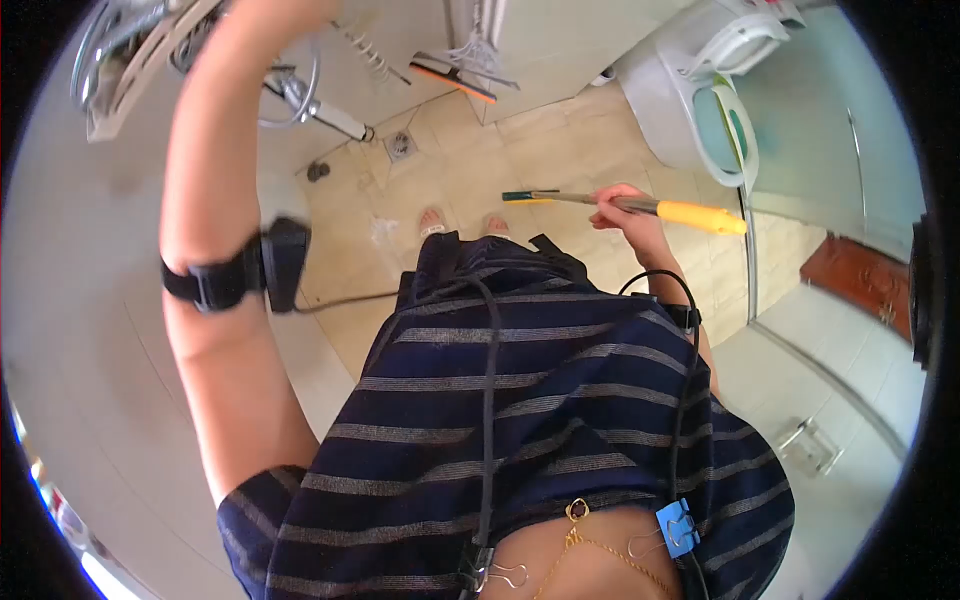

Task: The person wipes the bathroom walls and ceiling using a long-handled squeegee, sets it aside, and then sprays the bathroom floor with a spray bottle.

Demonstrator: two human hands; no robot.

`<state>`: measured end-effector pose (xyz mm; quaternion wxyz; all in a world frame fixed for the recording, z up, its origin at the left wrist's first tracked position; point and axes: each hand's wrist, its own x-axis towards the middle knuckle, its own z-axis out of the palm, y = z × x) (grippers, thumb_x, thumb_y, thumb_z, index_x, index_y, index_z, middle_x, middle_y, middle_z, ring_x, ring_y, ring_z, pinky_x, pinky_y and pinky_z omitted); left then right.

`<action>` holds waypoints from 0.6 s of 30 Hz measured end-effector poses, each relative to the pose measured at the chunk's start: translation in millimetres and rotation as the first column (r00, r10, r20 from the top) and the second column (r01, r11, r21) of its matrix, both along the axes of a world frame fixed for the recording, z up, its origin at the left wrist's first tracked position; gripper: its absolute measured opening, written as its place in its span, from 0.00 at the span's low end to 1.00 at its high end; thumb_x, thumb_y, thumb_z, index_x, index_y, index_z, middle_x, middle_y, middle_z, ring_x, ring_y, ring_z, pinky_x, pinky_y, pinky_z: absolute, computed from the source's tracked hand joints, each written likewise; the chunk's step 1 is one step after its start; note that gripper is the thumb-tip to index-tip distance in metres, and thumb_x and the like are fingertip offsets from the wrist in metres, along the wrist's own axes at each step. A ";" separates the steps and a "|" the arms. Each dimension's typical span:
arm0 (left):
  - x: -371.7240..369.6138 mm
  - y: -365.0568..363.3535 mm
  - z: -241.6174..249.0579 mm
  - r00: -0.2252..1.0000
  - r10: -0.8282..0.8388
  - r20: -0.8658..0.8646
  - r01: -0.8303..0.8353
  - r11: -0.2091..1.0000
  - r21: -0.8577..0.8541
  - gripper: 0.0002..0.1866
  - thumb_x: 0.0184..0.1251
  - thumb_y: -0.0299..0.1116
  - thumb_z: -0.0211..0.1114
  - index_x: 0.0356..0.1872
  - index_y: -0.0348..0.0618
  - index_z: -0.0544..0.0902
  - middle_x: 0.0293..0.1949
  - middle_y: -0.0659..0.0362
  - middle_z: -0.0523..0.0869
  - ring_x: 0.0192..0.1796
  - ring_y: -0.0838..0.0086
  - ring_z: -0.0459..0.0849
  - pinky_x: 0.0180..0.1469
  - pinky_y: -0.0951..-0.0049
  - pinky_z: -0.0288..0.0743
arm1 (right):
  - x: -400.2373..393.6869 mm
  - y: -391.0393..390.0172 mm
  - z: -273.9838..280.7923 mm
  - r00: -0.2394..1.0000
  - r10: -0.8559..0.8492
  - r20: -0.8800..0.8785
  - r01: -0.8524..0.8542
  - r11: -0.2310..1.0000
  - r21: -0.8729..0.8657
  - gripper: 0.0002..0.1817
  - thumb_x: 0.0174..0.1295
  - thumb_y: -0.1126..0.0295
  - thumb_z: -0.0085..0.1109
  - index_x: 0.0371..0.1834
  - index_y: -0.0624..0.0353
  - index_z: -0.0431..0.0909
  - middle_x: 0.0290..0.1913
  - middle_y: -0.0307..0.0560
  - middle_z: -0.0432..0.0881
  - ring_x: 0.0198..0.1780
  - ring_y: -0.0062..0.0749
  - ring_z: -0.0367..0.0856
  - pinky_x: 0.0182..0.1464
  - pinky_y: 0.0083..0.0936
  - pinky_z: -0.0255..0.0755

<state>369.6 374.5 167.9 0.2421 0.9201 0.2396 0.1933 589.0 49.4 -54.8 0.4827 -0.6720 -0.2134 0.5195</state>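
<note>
My right hand (630,212) is closed around the pole of a squeegee (700,216), just ahead of its yellow grip. The squeegee's flat dark green head (530,197) points left, over the tiled floor near my feet. Raised to the top edge of the view is my left hand (305,8), mostly cut off, with its fingers hidden. Below that hand are a coiled metal shower hose (370,52) and a chrome fixture (300,95) on the wall.
A second squeegee with an orange edge (455,78) hangs beside a grey-white mop (478,45). A toilet (660,110) with raised lid stands at upper right. A glass panel's metal frame (750,260) runs along the right. The floor has a drain (400,146).
</note>
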 end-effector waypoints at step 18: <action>-289.6 -341.5 -228.6 0.111 0.913 -0.391 -0.273 -0.351 -0.896 0.19 0.67 0.31 0.54 0.58 0.39 0.69 0.49 0.52 0.78 0.51 0.68 0.78 0.54 0.68 0.73 | -211.3 139.8 -12.6 0.374 0.704 -0.603 -0.873 0.487 0.028 0.06 0.58 0.76 0.50 0.39 0.64 0.71 0.45 0.49 0.74 0.43 0.35 0.81 0.47 0.24 0.78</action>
